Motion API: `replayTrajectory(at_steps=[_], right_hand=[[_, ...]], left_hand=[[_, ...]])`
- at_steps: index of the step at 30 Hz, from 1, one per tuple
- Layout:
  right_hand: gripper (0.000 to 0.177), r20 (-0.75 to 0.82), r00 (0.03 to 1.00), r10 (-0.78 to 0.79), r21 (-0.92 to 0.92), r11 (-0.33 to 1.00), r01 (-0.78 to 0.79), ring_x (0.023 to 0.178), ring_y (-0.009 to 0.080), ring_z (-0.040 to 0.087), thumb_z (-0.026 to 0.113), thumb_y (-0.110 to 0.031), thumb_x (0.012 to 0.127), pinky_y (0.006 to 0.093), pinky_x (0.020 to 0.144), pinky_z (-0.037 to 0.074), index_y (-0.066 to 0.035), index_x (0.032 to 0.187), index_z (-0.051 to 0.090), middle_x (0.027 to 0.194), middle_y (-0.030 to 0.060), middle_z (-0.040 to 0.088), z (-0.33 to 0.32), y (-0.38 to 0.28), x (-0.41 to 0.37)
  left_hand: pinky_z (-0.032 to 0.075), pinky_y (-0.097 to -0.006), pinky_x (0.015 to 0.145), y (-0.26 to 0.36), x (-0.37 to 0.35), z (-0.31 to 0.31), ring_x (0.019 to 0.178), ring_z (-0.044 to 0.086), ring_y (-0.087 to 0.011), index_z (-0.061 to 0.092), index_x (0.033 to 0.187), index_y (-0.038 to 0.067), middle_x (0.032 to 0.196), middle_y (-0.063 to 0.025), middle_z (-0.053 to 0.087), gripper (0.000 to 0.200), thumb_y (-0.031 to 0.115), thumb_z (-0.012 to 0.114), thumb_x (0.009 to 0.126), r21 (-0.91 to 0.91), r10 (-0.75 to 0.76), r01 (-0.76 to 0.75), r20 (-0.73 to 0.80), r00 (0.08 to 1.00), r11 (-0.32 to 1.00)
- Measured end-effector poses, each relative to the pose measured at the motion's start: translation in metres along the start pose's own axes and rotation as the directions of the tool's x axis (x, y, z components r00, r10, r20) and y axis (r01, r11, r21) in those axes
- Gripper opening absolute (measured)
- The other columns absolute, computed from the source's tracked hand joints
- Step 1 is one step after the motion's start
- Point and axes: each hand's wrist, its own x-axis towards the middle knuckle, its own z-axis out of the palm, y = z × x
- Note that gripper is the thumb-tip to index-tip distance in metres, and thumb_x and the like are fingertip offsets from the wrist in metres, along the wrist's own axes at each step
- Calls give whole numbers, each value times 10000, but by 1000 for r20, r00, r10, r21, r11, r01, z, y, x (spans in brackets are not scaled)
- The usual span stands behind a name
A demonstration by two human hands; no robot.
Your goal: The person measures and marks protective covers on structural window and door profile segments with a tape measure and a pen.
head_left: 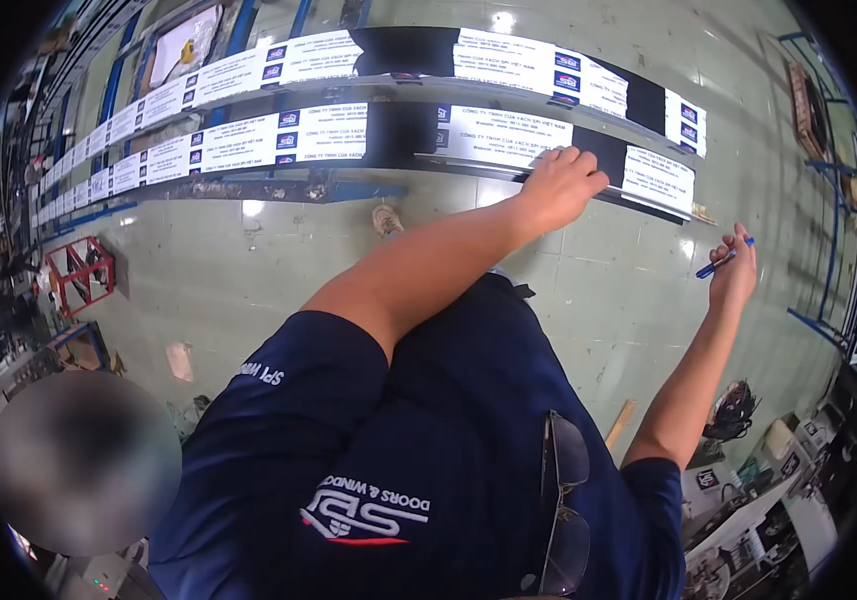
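Two long bars with printed white film and dark stretches run side by side across the upper view: the near bar (pixel 508 135) and the far bar (pixel 518 65). My left hand (pixel 561 187) reaches across my body, its fingers curled over the front edge of the near bar beside a dark section (pixel 598 158). Its fingertips are partly hidden. Out to the right, beyond the bar's end, my right hand (pixel 734 272) is closed around a blue pen (pixel 716 265), held slantwise and apart from the bars.
Blue metal supports (pixel 338 190) stand under the bars. A red metal frame (pixel 81 275) sits on the floor at left. Blue racking (pixel 828 240) rises at right. A wooden strip (pixel 620 424) and a dark bundle (pixel 730 410) lie near my right arm.
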Motion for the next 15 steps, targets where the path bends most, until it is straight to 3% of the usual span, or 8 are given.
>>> replayTrajectory(at_steps=[2,4,6,8,12,13,15], right_hand=[[307,33,999,18,266,964,-26,645,108,510,546,-184,1030,280,571,450,-27,1292,583,912,62,625,22,-29,-40],[333,30,999,-24,261,965,16,678,148,524,541,-221,1043,323,621,479,-20,1307,570,878,73,601,50,-52,-81],[288,57,996,-70,176,983,59,638,122,506,540,-185,1036,292,579,464,-58,1290,592,835,48,593,50,-67,-94],[296,-12,989,-145,69,987,145,611,110,491,593,-202,1011,264,522,425,-68,1275,594,829,43,591,36,-54,-77],[382,-168,985,-26,-188,982,-6,522,81,424,722,-231,911,268,434,349,-75,1240,606,761,1,553,6,10,-4],[394,-170,985,13,-211,976,-49,511,78,417,726,-243,905,267,445,368,-73,1241,611,834,19,586,4,18,2],[406,-175,983,52,-231,969,-92,501,75,410,730,-256,900,267,457,386,-72,1242,615,907,37,619,9,23,11]], left_hand=[[468,-416,857,-1,0,-2,1013,554,-282,684,1060,157,1014,-55,575,324,8,593,788,-8,-2,2,-14,1000,1000],[471,-414,869,-2,0,-2,1009,562,-284,686,1070,156,1006,-62,579,328,8,595,792,-32,7,-8,-23,1000,999],[474,-421,887,-9,5,2,994,578,-297,686,1107,152,997,-78,591,349,1,591,807,-47,21,-17,85,996,999],[473,-432,880,-14,7,7,975,588,-313,681,1133,148,990,-93,600,352,6,590,824,-96,47,-50,-35,998,994],[476,-450,853,-16,15,-4,1002,590,-296,674,1159,161,1025,-83,610,337,51,590,852,-118,36,-38,-20,999,992],[476,-450,853,-17,13,-2,1002,590,-296,674,1159,161,1025,-83,610,337,51,590,852,-131,51,-54,-24,998,990],[444,-428,855,-21,7,0,1012,558,-273,677,1165,160,1059,-49,589,340,60,620,845,33,90,-89,-52,995,996]])
